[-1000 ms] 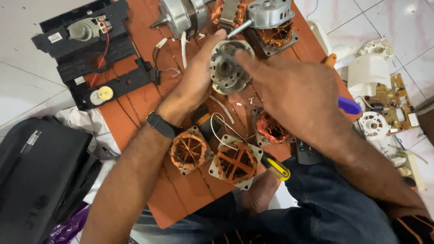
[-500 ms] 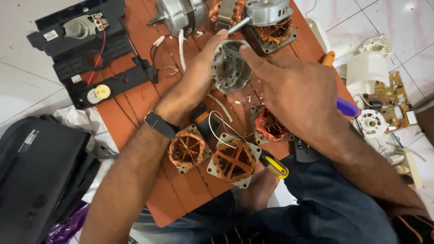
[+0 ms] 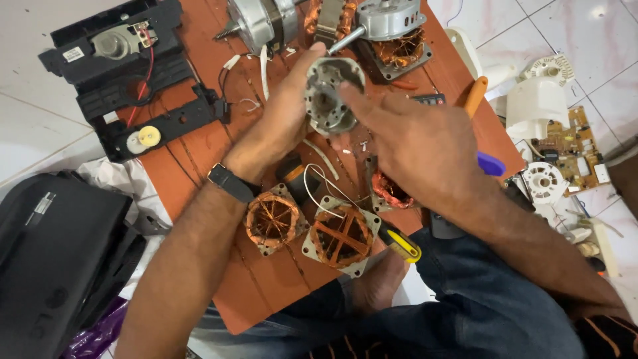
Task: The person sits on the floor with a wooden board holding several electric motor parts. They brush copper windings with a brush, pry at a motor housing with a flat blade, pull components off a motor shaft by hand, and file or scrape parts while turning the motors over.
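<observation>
Two stators [image 3: 273, 221] on orange board [image 3: 199, 166]

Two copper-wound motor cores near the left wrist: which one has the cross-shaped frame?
The right-hand core, in the pale square frame; the other core beside it shows only loose round windings.

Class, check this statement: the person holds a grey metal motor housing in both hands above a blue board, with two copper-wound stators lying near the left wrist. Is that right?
Not quite. The board is reddish-brown, not blue, as the head view shows. The rest stands: the left hand and right hand hold the grey metal motor housing above it, and two copper-wound stators lie near the left wrist.
</observation>
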